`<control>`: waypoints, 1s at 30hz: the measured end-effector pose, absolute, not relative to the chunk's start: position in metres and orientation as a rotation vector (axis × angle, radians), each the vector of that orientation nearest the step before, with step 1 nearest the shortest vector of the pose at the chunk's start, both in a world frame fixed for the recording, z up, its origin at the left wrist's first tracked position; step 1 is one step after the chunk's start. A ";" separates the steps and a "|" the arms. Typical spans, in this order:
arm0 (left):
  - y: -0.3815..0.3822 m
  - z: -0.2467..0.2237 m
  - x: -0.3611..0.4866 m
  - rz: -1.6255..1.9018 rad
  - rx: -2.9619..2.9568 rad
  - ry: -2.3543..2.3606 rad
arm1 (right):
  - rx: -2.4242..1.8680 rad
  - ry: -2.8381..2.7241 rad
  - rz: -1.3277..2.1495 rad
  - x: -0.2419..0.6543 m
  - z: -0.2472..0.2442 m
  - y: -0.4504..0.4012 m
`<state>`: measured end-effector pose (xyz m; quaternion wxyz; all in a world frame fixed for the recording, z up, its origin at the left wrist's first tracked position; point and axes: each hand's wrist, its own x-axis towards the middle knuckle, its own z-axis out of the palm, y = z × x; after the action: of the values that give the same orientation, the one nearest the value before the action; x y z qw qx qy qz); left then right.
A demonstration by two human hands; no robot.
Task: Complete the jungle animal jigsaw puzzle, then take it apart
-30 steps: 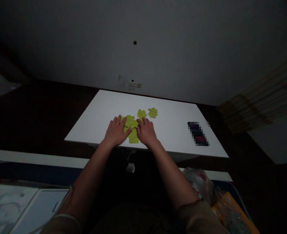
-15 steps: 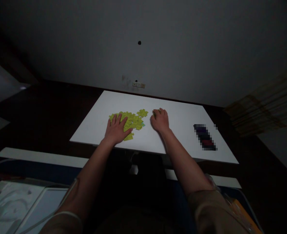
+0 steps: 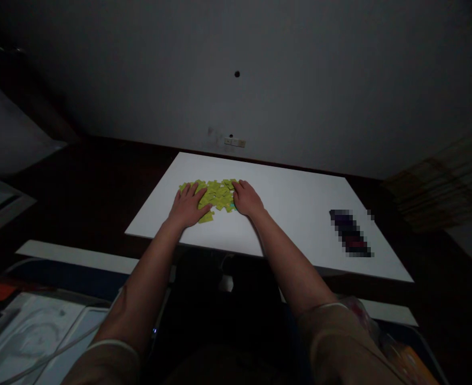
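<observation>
A heap of yellow-green jigsaw puzzle pieces [image 3: 218,197] lies on a white tabletop [image 3: 292,214], with overlapping pieces and a small blue-green patch at its right side. My left hand [image 3: 187,206] lies flat on the heap's left part, fingers spread, covering some pieces. Just below its thumb is a loose puzzle piece [image 3: 206,217] at the near side. At the right edge of the heap, my right hand [image 3: 247,198] has its fingers curled onto puzzle pieces, its fingertips touching them. What lies under that palm is hidden.
A blurred-out dark object [image 3: 350,233] lies on the table's right side. Behind the table stands a grey wall with a socket strip [image 3: 234,142]. At lower left are a white box [image 3: 31,331] and a cable. A patterned curtain hangs at right.
My right hand has moved left, bringing pieces under its fingers against the heap. The separate cluster at upper right now joins the heap. My left hand stays spread on the pieces.
</observation>
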<state>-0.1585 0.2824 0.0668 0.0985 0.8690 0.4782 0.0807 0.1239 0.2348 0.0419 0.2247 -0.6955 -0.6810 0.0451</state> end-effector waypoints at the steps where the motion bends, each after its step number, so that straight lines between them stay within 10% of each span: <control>1: 0.283 0.066 -0.160 0.252 2.572 1.414 | -1.874 -1.867 0.157 0.124 0.040 0.235; 14: 0.320 0.046 -0.157 0.471 2.520 1.207 | -1.514 -1.151 0.476 0.161 0.025 0.228; 30: 0.337 0.039 -0.140 0.842 2.365 1.161 | -1.878 -1.546 0.262 0.163 0.034 0.211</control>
<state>-0.1398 0.3368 0.0388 0.1867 0.8400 0.4125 0.2990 0.1632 0.2108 0.0336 0.3407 -0.7217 -0.5941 0.1008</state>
